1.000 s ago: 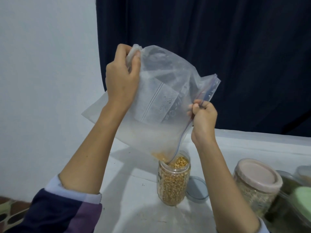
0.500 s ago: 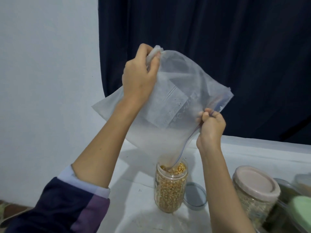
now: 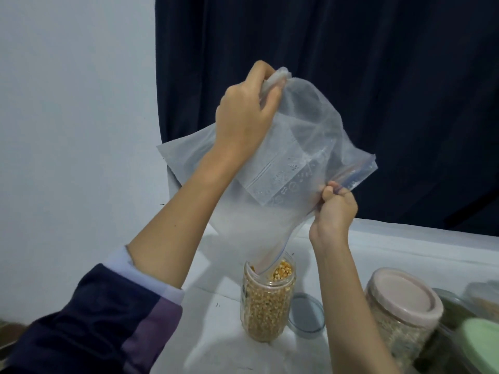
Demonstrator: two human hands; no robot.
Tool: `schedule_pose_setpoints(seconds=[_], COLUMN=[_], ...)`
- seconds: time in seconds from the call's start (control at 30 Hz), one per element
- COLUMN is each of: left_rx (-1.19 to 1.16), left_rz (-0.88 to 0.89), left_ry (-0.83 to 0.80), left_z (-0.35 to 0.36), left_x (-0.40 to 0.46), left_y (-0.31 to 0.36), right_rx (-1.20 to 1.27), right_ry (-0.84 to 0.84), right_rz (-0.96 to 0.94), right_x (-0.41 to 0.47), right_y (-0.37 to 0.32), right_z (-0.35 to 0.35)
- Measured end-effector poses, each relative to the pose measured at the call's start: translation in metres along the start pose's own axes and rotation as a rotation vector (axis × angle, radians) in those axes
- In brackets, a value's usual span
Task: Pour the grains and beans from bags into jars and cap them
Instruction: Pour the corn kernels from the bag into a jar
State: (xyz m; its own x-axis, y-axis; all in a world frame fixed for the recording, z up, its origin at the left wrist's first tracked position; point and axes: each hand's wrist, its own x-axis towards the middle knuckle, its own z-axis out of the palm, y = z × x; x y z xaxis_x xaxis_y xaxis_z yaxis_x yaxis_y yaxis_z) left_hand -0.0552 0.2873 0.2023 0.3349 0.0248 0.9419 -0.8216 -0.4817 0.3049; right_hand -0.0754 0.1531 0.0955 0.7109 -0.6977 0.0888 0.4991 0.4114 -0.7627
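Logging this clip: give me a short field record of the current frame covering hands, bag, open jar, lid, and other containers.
left hand: grips the raised bottom corner of the bag
right hand: pinches the zip edge
bag: clear, tilted, mouth corner dipped into the jar, looks nearly empty
jar: uncapped, upright, filled almost to the top with yellow kernels
lid: lies on the table just right of the jar
pink-lidded jar: capped, at right
green-lidded container: at right edge, partly cut off

Light: we see dim, cool, even light.
Shadows: soft, on the table (image 3: 405,247) under the bag (image 3: 302,147).
Blur: lower-right jars (image 3: 399,314) look soft.
Edges: wide-angle bending.
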Motion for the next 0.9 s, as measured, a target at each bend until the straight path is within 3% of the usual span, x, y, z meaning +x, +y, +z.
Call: schedule_pose_setpoints(seconds=[0.5,0.9], left_rx=[-0.02,-0.02], left_rz=[0.032,-0.036], left_ry=[0.052,0.064], left_z=[-0.006,-0.02], left_x=[0.002,-0.003], left_y=[-0.007,-0.019], right_rx=[0.011,-0.105], right_ry=[0.009,-0.096], right_rz=[-0.002,-0.015], right_x=[-0.004,-0.011], right_y=[0.001,0.0], right_z=[0.009,0.018])
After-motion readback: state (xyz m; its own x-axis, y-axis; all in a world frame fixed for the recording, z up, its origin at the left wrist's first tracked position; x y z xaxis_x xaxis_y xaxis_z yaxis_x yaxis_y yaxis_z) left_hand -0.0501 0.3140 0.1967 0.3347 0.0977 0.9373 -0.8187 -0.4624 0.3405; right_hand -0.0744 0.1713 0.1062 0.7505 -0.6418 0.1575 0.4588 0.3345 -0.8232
